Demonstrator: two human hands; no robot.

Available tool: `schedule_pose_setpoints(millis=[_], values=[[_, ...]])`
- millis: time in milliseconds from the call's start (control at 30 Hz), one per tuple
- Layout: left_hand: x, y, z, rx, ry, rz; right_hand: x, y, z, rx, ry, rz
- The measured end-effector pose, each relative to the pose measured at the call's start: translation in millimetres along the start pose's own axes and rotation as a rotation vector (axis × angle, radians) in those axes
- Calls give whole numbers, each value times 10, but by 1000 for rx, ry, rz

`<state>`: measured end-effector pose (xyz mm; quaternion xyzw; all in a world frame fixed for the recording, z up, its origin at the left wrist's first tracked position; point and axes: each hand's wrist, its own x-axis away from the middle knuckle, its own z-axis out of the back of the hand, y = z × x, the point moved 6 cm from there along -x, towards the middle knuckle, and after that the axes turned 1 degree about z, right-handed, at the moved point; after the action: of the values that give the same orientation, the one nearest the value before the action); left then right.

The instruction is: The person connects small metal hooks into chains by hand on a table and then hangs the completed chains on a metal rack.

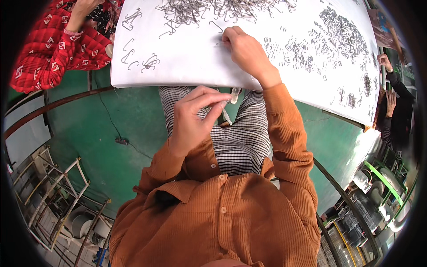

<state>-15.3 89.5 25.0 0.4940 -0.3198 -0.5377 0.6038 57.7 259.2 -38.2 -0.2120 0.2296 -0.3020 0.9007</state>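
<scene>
My left hand (190,116) is raised in front of the table's near edge, over my lap. Its thumb and forefinger come together in a pinch, and whatever may be between them is too small to make out. Reaching onto the white tabletop (191,64), my right hand (246,50) has its fingers curled together and pointing down at the surface. Its fingertips hide anything they may grip. A thin dark hook (216,26) lies just beyond them. Farther back spreads a heap of dark wire hooks (184,11). Small dark bent pieces (302,53) lie scattered to the right.
Loose hooks (150,62) lie in small groups at the table's left. A person in a red patterned sleeve (53,58) sits at the far left; another person's hands (390,102) show at the right edge. Metal racks (58,187) stand on the green floor (100,147).
</scene>
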Motion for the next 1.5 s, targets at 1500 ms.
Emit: schedule_pose_setpoints(millis=[1500], values=[[-1191,-518,-982,-817,-188,-362,1523,-578,441,-837,480,-337]])
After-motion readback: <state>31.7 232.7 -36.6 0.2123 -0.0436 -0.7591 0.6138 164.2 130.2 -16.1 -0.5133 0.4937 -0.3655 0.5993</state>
